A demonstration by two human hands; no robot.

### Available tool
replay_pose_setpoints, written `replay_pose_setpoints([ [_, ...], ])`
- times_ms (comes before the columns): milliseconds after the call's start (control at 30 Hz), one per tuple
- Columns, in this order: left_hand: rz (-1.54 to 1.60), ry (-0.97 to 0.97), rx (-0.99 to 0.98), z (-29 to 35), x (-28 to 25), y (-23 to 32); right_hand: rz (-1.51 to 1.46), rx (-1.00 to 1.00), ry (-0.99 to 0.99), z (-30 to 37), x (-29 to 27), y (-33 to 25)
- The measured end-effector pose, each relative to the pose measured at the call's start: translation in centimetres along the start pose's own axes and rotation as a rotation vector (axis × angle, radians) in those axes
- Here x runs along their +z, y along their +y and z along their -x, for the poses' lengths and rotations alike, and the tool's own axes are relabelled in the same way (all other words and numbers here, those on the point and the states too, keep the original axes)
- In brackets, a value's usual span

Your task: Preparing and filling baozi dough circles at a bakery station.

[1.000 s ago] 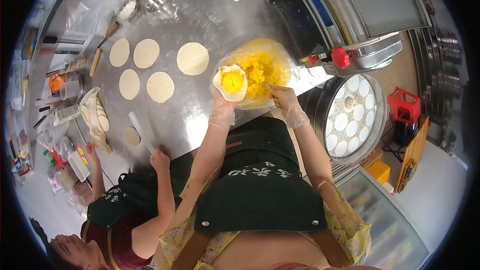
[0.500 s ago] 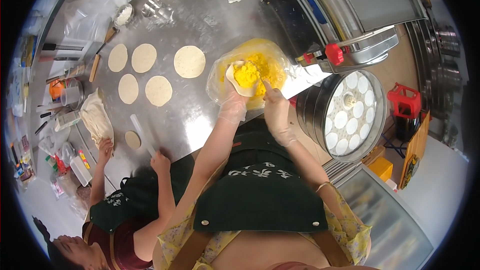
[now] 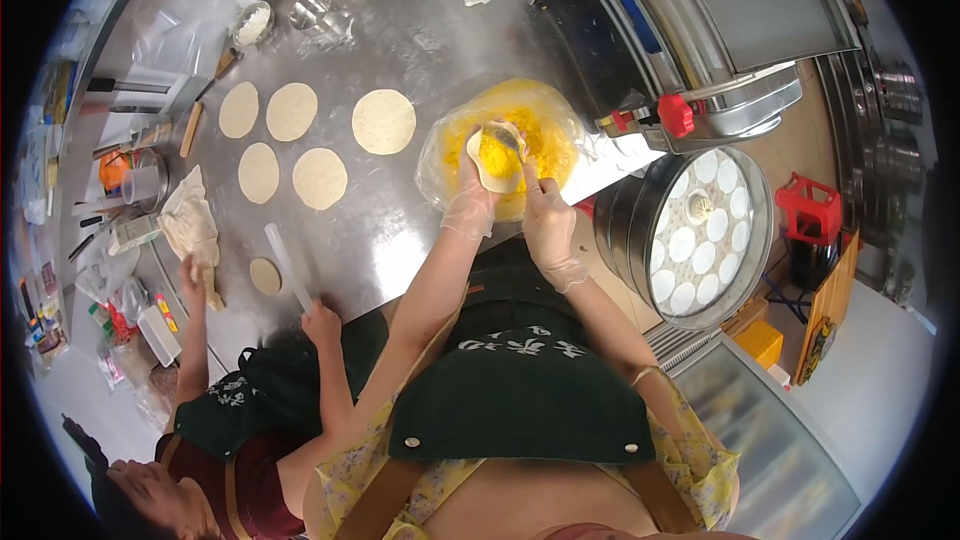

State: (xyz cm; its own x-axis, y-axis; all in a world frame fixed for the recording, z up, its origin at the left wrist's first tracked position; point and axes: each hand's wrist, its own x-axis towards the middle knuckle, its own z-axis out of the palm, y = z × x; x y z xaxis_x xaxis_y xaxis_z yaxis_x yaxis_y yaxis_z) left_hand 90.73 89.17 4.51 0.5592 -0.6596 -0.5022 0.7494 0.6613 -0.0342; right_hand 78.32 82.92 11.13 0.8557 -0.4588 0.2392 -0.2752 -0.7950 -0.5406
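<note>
In my gloved left hand [image 3: 471, 202] rests a round dough wrapper [image 3: 495, 178], cupped upward around a mound of crumbly yellow filling [image 3: 496, 155]. My gloved right hand [image 3: 547, 225] grips a spoon [image 3: 507, 137], whose metal end presses on the filling inside the wrapper. Both hands are over the near side of a wide bowl [image 3: 432, 155] lined with clear plastic and holding more yellow filling. Several flat dough rounds [image 3: 384, 122] lie on the steel table to the left.
A black steamer [image 3: 620, 225] with paper rounds stands at the right, beside a machine with red knobs [image 3: 675, 113]. At the left, a co-worker holds a pale rolling pin [image 3: 288, 265] near a small dough disc [image 3: 265, 276] and a cloth-like dough piece [image 3: 190, 220].
The spoon has come up from the bowl onto the filling in the wrapper, and that mound looks flatter. The co-worker's left hand has shifted away from the cloth-like piece.
</note>
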Motion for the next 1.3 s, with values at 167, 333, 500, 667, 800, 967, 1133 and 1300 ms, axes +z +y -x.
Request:
replay_pose_setpoints([
  [167,-0.041,-0.039,0.009,0.2,-0.4,0.4,0.228,-0.123,-0.145,0.6,-0.3,0.0],
  [333,-0.012,-0.030,0.014,0.6,-0.4,0.7,0.152,-0.077,-0.072,0.6,-0.4,-0.3],
  [500,0.030,-0.066,0.027,1.1,-0.7,1.2,0.227,-0.047,-0.129,0.8,-0.2,-0.7],
  [667,0.071,-0.104,0.050,2.0,-0.7,1.4,0.189,0.003,-0.056,0.2,-0.6,2.6],
  [800,0.083,-0.202,0.022,2.6,0.2,1.8,0.283,0.021,-0.207,-0.6,0.3,3.2],
  [967,0.081,-0.159,0.078,3.9,1.9,1.8,-0.084,-0.160,0.055,-2.1,-0.3,0.4],
  [1133,0.107,-0.240,0.101,5.3,4.6,1.3,-0.482,-0.043,-0.003,-2.0,-0.5,-0.9],
  [1300,0.126,-0.333,0.106,6.8,6.8,0.8,-0.449,-0.243,0.104,-3.4,-1.9,-2.3],
])
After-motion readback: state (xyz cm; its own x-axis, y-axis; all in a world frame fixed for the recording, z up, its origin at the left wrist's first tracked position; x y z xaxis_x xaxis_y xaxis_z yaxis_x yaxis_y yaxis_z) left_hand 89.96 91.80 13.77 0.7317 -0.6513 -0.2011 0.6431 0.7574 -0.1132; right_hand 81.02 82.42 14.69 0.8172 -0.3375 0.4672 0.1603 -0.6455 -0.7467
